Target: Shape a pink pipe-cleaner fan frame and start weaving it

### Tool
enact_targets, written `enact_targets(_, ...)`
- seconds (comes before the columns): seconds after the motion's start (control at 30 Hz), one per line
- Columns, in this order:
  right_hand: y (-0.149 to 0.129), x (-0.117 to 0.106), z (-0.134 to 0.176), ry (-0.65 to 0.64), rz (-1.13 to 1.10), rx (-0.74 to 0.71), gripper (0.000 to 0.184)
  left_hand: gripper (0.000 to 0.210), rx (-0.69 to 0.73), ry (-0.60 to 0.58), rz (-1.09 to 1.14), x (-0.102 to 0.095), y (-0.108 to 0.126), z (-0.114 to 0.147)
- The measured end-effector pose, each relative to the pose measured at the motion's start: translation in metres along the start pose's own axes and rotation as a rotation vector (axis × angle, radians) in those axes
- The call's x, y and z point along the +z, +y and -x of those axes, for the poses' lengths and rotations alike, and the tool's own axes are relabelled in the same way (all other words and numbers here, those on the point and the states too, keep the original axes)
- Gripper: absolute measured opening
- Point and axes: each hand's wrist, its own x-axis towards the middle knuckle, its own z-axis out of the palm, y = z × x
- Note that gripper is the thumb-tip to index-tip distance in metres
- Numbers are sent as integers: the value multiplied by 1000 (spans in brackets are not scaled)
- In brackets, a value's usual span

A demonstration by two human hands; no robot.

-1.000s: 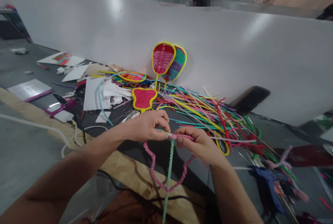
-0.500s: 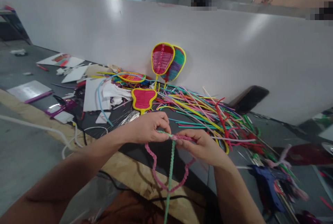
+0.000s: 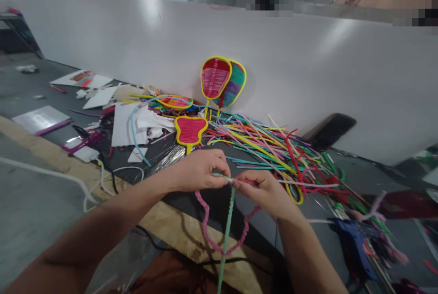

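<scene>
Between my hands is a pink pipe cleaner (image 3: 206, 221) bent into a wavy loop that hangs below them. A green pipe cleaner (image 3: 228, 221) drops from the pinch point down across the loop toward my lap. My left hand (image 3: 205, 168) is closed, pinching a short green end between thumb and finger. My right hand (image 3: 262, 189) is closed on the pink pipe cleaner where the green one meets it. The fingertips of both hands almost touch. Just beyond them lies a finished-looking fan shape (image 3: 190, 131), pink inside a yellow pipe-cleaner frame.
Two more yellow-edged fans (image 3: 216, 77) lean on the white partition (image 3: 290, 57). Loose pipe cleaners (image 3: 253, 141) spread behind my right hand, near a leaning phone (image 3: 331, 131). A blue glue gun (image 3: 354, 244) lies at right. White paper pieces (image 3: 125, 125) and a cable (image 3: 61, 170) are at left.
Both hands stay at the same join, with the green end still pinched. The whole view has shifted slightly, and the fingers have moved only a little.
</scene>
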Motion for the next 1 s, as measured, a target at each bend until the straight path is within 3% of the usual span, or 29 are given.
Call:
enact_targets(0.37,3,-2,-1,-94,-2,-10,32,26,21,-36,100,-5,-15,10)
enact_targets(0.6,3,-1,-2,-58,15,-7,30,22,-77,82,117,-3,-20,25)
enact_targets(1.0,6,4,-4,-29,-6,-23,31,27,-7,159,-111,6,-23,29)
